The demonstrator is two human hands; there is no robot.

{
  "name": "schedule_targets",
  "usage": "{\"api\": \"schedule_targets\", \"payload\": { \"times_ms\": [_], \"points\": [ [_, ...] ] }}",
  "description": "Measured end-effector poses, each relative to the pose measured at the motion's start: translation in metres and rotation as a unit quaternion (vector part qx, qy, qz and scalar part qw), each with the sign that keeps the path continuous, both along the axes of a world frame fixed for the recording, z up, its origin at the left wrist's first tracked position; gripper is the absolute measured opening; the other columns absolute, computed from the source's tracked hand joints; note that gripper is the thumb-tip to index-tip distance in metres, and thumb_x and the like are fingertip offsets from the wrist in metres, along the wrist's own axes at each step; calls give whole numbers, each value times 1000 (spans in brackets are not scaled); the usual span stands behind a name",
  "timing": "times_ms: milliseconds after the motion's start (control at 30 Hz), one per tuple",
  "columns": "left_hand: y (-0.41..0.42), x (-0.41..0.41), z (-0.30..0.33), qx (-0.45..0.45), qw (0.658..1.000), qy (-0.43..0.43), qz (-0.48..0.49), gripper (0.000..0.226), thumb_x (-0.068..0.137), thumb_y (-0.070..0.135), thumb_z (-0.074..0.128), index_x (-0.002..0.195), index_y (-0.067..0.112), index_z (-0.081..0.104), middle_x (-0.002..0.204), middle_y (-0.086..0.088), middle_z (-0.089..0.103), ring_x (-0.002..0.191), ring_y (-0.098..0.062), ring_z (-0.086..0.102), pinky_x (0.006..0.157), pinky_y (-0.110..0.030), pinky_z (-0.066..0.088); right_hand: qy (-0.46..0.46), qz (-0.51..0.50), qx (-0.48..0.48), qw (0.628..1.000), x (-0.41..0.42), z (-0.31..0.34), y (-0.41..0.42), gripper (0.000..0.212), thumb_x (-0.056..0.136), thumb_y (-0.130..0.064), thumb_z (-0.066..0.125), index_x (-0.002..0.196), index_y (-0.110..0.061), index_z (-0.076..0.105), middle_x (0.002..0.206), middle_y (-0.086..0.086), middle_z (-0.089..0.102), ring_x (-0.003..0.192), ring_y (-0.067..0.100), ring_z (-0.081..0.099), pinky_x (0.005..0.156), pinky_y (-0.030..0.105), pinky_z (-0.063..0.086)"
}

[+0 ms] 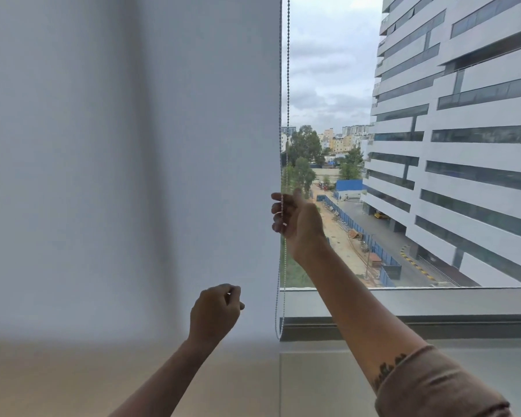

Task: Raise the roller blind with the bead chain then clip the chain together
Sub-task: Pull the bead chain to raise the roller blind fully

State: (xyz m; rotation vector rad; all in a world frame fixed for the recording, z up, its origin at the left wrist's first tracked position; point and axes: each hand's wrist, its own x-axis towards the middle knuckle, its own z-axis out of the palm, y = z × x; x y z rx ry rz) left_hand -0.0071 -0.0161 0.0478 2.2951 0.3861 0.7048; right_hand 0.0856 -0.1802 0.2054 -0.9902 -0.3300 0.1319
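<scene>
A white roller blind (133, 145) covers the left half of the window, its bottom edge low near the sill. The bead chain (288, 85) hangs in two strands along the blind's right edge and loops just above the sill. My right hand (295, 218) is raised and wrapped around one strand of the chain. Lower and to the left, my left hand (215, 311) is curled into a loose fist in front of the blind; I cannot tell if anything small is pinched in it.
A grey window sill and frame (403, 323) run along the bottom right. Through the glass a large white office building (463, 145) and a street far below are visible. A tan surface (57, 380) lies under the blind.
</scene>
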Motion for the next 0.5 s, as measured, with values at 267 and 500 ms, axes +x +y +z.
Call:
{"api": "schedule_targets", "payload": {
  "times_ms": [267, 500],
  "points": [
    [-18, 6, 63, -86, 986, -128, -68, 24, 104, 20, 69, 87, 16, 85, 69, 8, 84, 68, -6, 82, 81, -37, 67, 14, -18, 80, 997, -34, 0, -18, 62, 108, -53, 54, 52, -27, 48, 47, -11, 37, 36, 7, 20, 46, 30, 4],
    [-54, 5, 148, -186, 948, -208, -156, 26, 111, 23, 62, 102, 16, 84, 82, 0, 88, 80, -10, 85, 88, -29, 65, -57, -58, 94, 992, -64, -13, -25, 58, 109, -34, 57, 54, -28, 41, 46, -9, 24, 34, 9, 16, 37, 20, 12]
  ]
}}
